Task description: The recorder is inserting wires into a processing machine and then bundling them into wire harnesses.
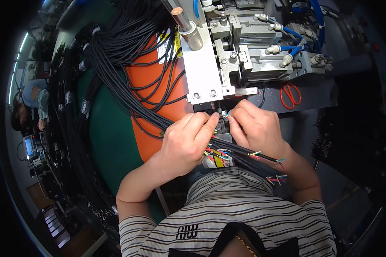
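Observation:
My left hand (182, 141) and my right hand (259, 128) meet just below the front end of a metal press (203, 73). Thumb and fingertip of the left are pinched on thin stripped wires (221, 115). The right pinches the wires too, where a bit of blue insulation and a small white piece (225, 113) show; my fingers cover most of this. Several black cables (240, 148) pass beneath my hands toward my right forearm. Their stripped ends (256, 154) fan out in coloured cores. More coloured wire ends (214, 153) lie below my left hand.
A thick bundle of black cables (124, 38) sprawls over the orange surface (148, 139) and green mat (111, 132) at left. Pneumatic cylinders (261, 60) with blue hoses stand far right. Red-handled scissors (290, 95) lie beside them. Another person (32, 100) sits at far left.

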The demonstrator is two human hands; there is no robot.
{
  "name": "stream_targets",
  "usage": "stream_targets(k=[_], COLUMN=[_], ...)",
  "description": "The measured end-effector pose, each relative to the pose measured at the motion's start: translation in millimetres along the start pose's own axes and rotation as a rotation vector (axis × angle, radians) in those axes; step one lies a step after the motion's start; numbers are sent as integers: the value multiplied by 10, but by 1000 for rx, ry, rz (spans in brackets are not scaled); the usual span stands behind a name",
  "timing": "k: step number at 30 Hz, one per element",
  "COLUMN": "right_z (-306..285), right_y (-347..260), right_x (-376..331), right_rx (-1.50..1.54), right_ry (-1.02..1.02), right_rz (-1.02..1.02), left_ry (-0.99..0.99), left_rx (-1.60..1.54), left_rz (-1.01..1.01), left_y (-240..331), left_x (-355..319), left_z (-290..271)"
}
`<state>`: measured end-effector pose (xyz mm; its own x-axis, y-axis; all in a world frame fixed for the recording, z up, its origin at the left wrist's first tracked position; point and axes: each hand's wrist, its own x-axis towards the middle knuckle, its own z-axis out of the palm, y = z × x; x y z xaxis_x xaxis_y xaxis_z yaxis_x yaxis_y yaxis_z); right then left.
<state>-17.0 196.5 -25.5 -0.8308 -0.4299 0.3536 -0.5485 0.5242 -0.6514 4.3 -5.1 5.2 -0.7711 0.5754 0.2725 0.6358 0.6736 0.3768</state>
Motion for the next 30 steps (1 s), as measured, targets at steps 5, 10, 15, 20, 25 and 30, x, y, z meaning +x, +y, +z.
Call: stream_targets(k=[5, 10, 15, 20, 25, 30], right_z=[-1, -31, -46, -69, -112, -107], right_y=[37, -25, -51, -68, 55, 53], right_x=[41, 68, 101, 109, 186, 180], right_rx=[-9, -116, -210, -167, -27, 5], right_ry=[-13, -35, -59, -99, -142, -133], right_rz=[6, -48, -83, -13, -14, 34], left_ry=[-43, -84, -133, -157, -155, -173], left_rx=[24, 160, 245, 305, 319, 281], left_rz=[46, 173, 163, 139, 156, 147], left_y=[-21, 11, 88, 141, 142, 119], left_x=[20, 109, 149, 172, 188, 196], left_z=[-44, -92, -114, -114, -88, -125])
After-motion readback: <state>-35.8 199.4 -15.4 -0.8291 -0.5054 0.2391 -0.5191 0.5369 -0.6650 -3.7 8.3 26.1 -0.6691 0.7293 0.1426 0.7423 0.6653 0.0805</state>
